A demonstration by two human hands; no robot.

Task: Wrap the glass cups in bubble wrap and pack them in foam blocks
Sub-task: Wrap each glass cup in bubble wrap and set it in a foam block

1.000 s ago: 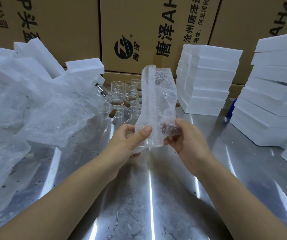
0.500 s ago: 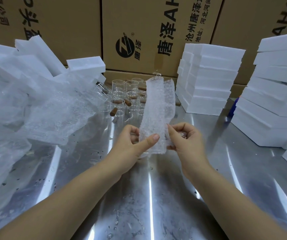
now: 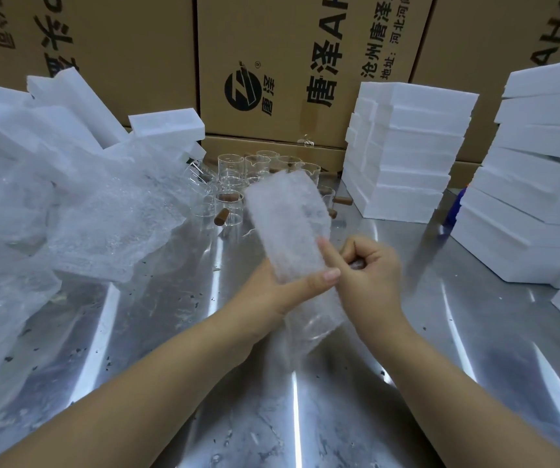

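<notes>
The left hand (image 3: 271,292) clamps the bubble wrap strip (image 3: 285,217) under its thumb. The right hand (image 3: 373,275) presses its index fingertip on the strip, its other fingers curled, on what I cannot tell. A clear cup (image 3: 315,327) seems to sit in the strip's lower end, at six o'clock of the thumb. Wrapping is in hand; the next move is to roll the strip snug, then carry it to the foam blocks (image 3: 413,153) at two o'clock.

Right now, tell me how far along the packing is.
Done: nothing packed shows. In hand: the left hand grips one strip of bubble wrap, seemingly around a cup, and the right hand touches it. Left: many bare cups stand behind, and the foam blocks wait in stacks.
</notes>
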